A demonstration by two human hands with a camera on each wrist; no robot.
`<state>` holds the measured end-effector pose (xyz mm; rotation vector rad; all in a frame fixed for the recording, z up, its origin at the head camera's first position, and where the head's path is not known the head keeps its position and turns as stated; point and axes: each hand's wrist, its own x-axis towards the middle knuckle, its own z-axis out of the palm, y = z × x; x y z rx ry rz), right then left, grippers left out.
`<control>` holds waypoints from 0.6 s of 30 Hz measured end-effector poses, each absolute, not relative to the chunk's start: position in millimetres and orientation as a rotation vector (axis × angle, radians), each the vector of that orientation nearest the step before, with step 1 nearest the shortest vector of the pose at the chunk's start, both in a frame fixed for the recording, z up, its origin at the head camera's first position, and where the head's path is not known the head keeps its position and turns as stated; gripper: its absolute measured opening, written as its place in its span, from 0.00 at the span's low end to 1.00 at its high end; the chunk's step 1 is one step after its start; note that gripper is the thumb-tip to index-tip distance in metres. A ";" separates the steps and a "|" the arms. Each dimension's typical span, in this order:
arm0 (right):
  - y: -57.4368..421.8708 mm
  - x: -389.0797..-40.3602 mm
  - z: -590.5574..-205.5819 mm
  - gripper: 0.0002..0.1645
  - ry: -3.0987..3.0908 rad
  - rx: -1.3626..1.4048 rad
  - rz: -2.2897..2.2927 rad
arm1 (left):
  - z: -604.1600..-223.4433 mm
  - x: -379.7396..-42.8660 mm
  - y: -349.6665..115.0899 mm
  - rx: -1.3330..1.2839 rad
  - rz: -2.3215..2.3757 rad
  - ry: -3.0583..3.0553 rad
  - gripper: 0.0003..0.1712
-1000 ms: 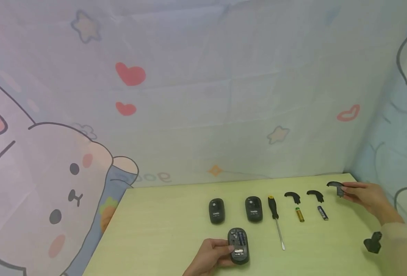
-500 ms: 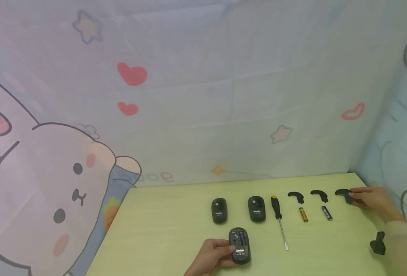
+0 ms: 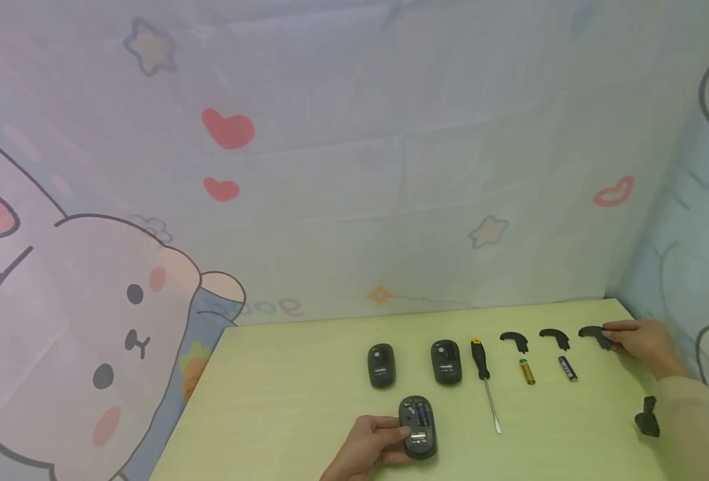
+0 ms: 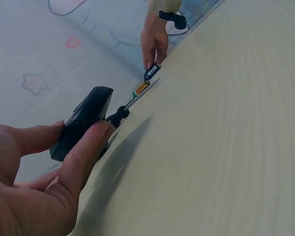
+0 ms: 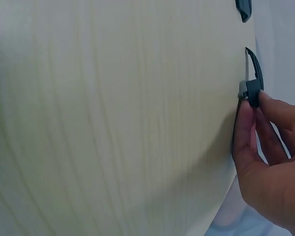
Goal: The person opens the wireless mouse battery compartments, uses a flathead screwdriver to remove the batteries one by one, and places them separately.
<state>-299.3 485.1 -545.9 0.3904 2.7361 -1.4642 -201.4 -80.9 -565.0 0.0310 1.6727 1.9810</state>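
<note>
My left hand [image 3: 373, 446] grips a black computer mouse [image 3: 417, 427] between thumb and fingers. Its underside faces up, and a dark battery sits in the uncovered slot. In the left wrist view the mouse [image 4: 83, 123] is held just above the table. At the far right, my right hand [image 3: 644, 342] pinches a black curved battery cover [image 3: 593, 335]. The right wrist view has this cover [image 5: 254, 83] at the fingertips, close to the tabletop. Two similar battery covers, a left one [image 3: 514, 341] and a middle one [image 3: 554, 337], lie in a row beside it.
Two more mice, one left [image 3: 381, 365] and one right [image 3: 446, 362], lie behind the held mouse. A screwdriver [image 3: 484, 374], a gold-green battery [image 3: 527, 371] and a dark blue battery [image 3: 567, 368] lie to the right. A black mount [image 3: 647, 419] sits at my right wrist.
My right hand has lowered the battery cover towards the table, in line with the other two, and the cover has turned flatter. The left hand still holds the mouse in place.
</note>
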 end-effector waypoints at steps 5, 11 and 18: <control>476.0 -300.4 -549.6 0.24 2.973 0.397 -1.238 | -564.3 -199.9 -79.4 0.052 1.987 1.670 0.19; 467.3 -301.6 -558.3 0.20 3.129 0.424 -1.158 | -563.6 -198.9 -77.9 0.033 1.984 1.682 0.18; 467.5 -299.9 -556.8 0.23 3.138 0.486 -1.183 | -563.8 -199.5 -79.7 0.014 1.969 1.704 0.18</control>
